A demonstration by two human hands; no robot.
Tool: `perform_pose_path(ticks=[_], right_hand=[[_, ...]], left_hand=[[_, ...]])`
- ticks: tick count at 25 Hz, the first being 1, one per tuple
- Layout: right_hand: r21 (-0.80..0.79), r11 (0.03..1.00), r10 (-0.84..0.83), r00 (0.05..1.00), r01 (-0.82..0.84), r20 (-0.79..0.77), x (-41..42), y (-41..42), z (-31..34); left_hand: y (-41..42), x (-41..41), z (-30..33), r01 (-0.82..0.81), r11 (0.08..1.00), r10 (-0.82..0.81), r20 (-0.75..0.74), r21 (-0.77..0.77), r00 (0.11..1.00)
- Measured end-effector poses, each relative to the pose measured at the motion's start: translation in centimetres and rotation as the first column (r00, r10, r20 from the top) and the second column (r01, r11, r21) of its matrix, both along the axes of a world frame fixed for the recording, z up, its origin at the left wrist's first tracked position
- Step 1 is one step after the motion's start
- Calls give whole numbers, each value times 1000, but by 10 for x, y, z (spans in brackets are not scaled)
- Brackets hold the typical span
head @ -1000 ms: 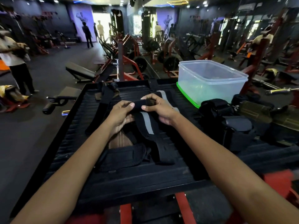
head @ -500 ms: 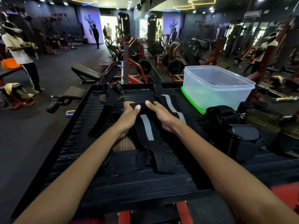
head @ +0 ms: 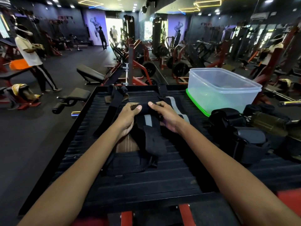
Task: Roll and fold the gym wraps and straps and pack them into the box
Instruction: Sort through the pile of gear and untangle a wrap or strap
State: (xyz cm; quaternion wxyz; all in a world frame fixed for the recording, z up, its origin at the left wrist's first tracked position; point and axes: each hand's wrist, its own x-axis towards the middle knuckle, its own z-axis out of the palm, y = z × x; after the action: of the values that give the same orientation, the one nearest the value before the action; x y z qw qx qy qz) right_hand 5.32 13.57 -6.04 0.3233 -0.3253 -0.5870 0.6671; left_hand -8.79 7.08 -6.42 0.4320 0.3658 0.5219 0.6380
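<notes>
The left hand (head: 128, 119) hides its fingertips behind the rolled wrap (head: 143, 108)

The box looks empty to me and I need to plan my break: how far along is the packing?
Early. Done: nothing shows inside the clear box. In hand: left hand and right hand grip the grey-striped wrap, partly rolled. Left: the long strap and the pile of gear beside the box.
</notes>
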Motion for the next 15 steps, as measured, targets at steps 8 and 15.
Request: perform_pose_path(ticks=[8,15], right_hand=[[-1,999,46,992,-46,-119,6,-1,6],[30,996,93,980,-89,-174,11,6,7]], left_hand=[[-4,-3,5,97,990,-89,82,-100,993],[-7,-5,9,64,998,-64,147,4,987]])
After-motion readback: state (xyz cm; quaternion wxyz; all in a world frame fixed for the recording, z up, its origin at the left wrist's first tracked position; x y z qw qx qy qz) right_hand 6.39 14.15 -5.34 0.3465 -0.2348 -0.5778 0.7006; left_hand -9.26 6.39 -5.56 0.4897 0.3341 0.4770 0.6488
